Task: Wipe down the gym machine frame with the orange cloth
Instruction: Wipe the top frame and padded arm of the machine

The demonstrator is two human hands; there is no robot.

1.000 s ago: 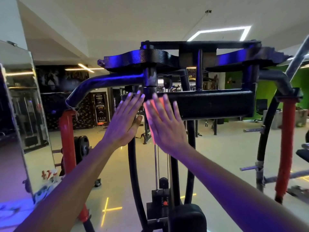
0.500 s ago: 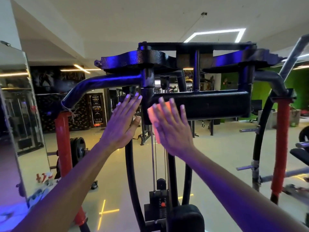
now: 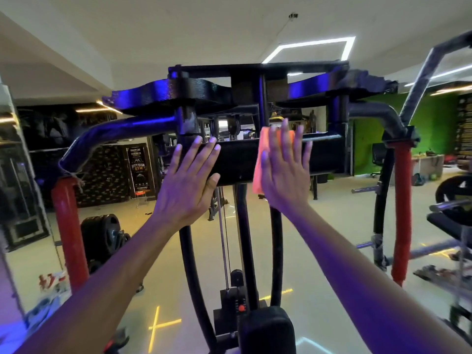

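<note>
A black gym machine frame fills the middle of the view, with a thick horizontal crossbar at chest height. My right hand lies flat with straight, spread fingers and presses the orange cloth against the front of that crossbar, near its middle. The cloth shows at the hand's left edge and above the fingers. My left hand rests flat on the crossbar's left end, fingers straight, below the vertical post.
Red padded uprights stand at the left and right. Curved black tubes and a cable run down to the weight stack and a black seat pad. Weight plates sit at left, a mirror beyond them.
My right hand has slid the orange cloth to the right along the crossbar. My left hand has moved right onto the bar's left end. The camera has shifted.
</note>
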